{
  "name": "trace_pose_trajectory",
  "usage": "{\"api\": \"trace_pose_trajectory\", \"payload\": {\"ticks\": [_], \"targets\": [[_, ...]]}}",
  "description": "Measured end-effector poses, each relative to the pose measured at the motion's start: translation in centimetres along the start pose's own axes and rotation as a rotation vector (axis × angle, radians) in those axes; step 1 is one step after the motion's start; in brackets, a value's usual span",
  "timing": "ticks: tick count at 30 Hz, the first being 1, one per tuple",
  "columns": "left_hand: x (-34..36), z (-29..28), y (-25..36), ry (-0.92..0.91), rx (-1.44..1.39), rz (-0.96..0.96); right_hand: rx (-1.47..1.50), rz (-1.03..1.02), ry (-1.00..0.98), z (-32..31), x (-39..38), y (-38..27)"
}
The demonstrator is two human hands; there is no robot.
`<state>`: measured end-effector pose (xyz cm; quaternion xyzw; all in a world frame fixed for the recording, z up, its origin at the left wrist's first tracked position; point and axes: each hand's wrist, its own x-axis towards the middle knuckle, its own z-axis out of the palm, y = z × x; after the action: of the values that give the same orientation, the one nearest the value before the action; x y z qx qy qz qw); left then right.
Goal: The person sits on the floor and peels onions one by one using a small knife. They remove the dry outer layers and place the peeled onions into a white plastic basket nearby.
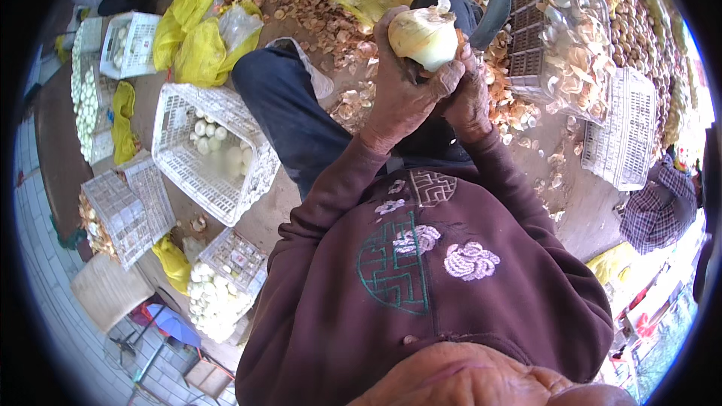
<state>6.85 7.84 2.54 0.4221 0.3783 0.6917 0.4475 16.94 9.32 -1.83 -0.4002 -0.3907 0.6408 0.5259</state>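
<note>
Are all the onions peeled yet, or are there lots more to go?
Not yet. Peeled white onions already sit in the white plastic crate. The left hand and right hand hold one pale, mostly peeled onion. A heap of brown unpeeled onions remains.

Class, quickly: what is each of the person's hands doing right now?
Left hand: closed around the pale, round, peeled onion.
Right hand: closed beneath that onion; whether it grips the dark curved blade cannot be told.

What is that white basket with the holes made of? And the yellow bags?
The white basket looks like moulded plastic: a stiff lattice of even holes with a matte finish. The yellow bags seem to be thin plastic or woven sacking; they crumple softly, so I can't say which.
</note>
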Motion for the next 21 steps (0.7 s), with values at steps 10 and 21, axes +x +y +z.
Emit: {"api": "trace_pose_trajectory", "payload": {"ticks": [10,21], "targets": [[1.2,-4.4,0.6,-0.104,-0.346,-0.37,-1.158,-0.337,-0.131,-0.6,-1.6,-8.8],[1.7,-5.6,0.0,-0.099,-0.456,-0.495,-1.263,-0.49,-0.183,0.6,-0.2,-6.6]]}}
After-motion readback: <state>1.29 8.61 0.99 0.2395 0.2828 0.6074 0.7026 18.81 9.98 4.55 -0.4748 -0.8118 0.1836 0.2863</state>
